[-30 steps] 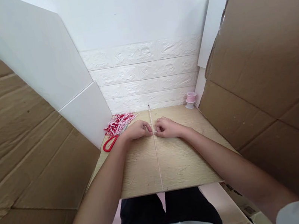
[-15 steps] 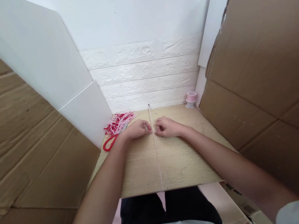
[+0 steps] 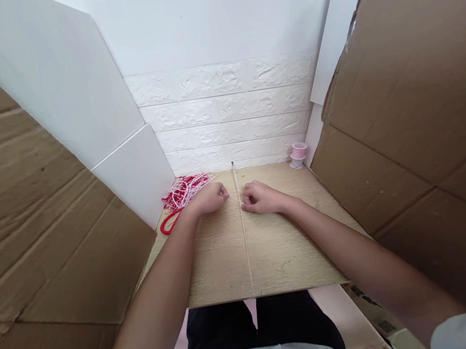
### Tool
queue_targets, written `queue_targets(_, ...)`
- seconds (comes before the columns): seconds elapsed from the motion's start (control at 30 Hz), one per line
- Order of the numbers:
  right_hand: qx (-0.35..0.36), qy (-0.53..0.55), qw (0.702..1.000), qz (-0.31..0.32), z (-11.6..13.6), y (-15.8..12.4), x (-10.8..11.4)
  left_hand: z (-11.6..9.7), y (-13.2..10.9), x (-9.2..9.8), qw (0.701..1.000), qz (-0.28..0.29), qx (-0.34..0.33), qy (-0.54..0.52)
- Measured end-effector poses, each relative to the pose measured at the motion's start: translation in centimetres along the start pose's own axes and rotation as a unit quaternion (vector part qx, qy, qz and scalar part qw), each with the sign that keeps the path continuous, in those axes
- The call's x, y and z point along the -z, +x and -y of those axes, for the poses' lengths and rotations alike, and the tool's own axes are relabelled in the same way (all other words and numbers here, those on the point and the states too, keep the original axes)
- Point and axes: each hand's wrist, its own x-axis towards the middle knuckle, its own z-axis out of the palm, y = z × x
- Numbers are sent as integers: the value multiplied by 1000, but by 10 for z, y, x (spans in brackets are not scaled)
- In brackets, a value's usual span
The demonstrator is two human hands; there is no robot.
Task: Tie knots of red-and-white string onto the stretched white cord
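Note:
A thin pale cord (image 3: 245,243) runs straight down the middle of the wooden board (image 3: 280,249), from a pin at the far edge to the near edge. My left hand (image 3: 210,197) rests closed just left of the cord, pinching a short strand that runs across to my right hand. My right hand (image 3: 259,197) is closed too, its fingertips pinched at the cord. Both hands lie on the board, a little apart.
A heap of red and white cords (image 3: 184,189) and red-handled scissors (image 3: 168,222) lie at the far left. Two small spools (image 3: 298,153), pink and white, stand at the far right. Cardboard sheets (image 3: 417,110) and white panels wall in both sides.
My left hand has drawn back a little to the left, away from the central cord, pulling a short strand with it. The right hand has stayed in place.

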Motion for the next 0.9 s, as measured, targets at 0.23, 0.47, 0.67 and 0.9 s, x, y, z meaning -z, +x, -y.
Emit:
queue_targets(0.23, 7, 1, 1000, -18, 1, -1, 0, 9, 2, 3, 998, -57, 35, 5)
queue_targets(0.47, -21, 35, 999, -3, 1, -2, 0, 12, -3, 19, 995, -30, 28, -96)
queue_targets(0.67, -47, 59, 997, 19, 0, -2, 0, 13, -18, 40, 970, 77, 4, -232)
queue_targets(0.9, -52, 162, 984, 46, -4, -7, 12, 9, -29, 50, 942, 250, -23, -222)
